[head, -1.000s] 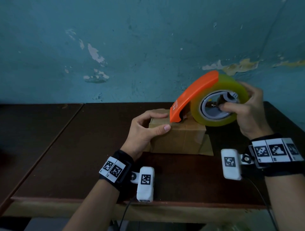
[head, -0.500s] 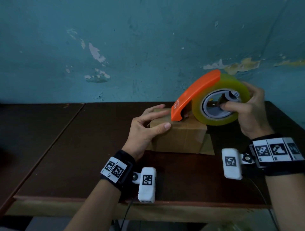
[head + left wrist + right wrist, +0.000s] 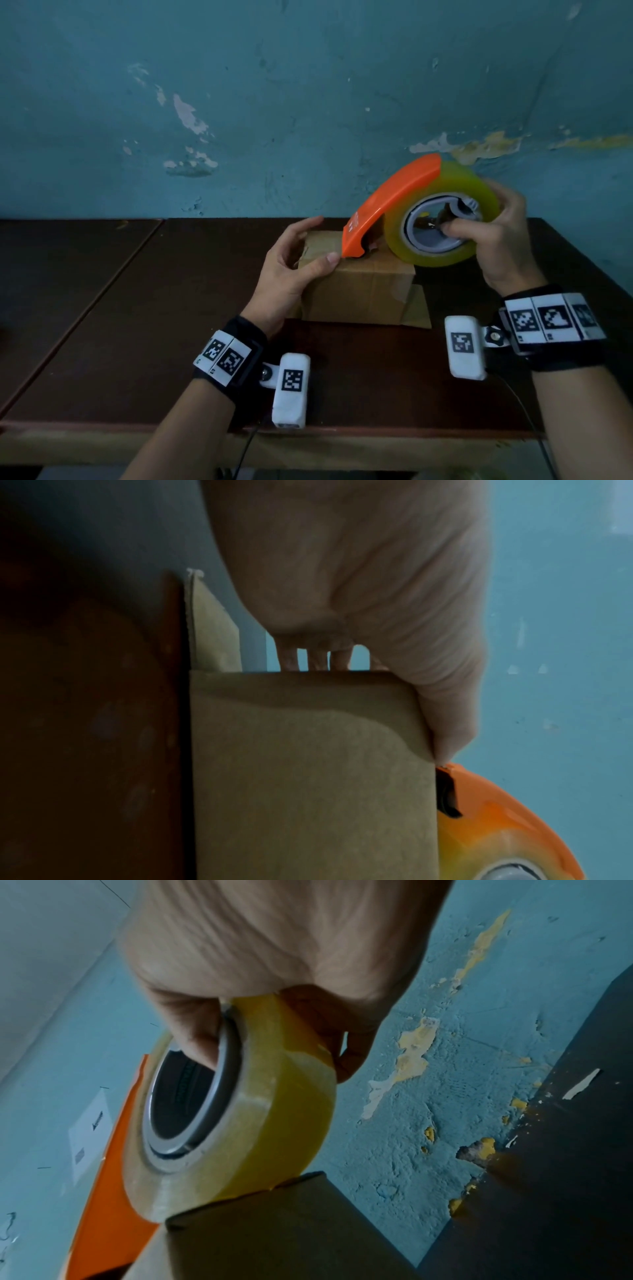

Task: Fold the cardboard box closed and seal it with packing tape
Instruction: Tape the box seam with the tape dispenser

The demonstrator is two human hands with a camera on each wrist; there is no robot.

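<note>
A small brown cardboard box stands on the dark wooden table with its top flaps folded down. My left hand holds its left end, thumb on the front top edge and fingers reaching over the far edge. My right hand grips a tape dispenser, thumb inside the core. The dispenser's yellowish tape roll rests on the box's right top, and its orange guard points down at the top next to my left thumb. The wrist views show the box, the roll and the guard close up.
A loose flap sticks out flat at the box's lower right. The peeling blue wall stands right behind the table. The table's front edge runs just under my wrists. A second table top joins on the left.
My left fingers have lifted from the box top and stretched toward the far edge while the thumb stayed on the front edge. The dispenser has hardly moved on the box.
</note>
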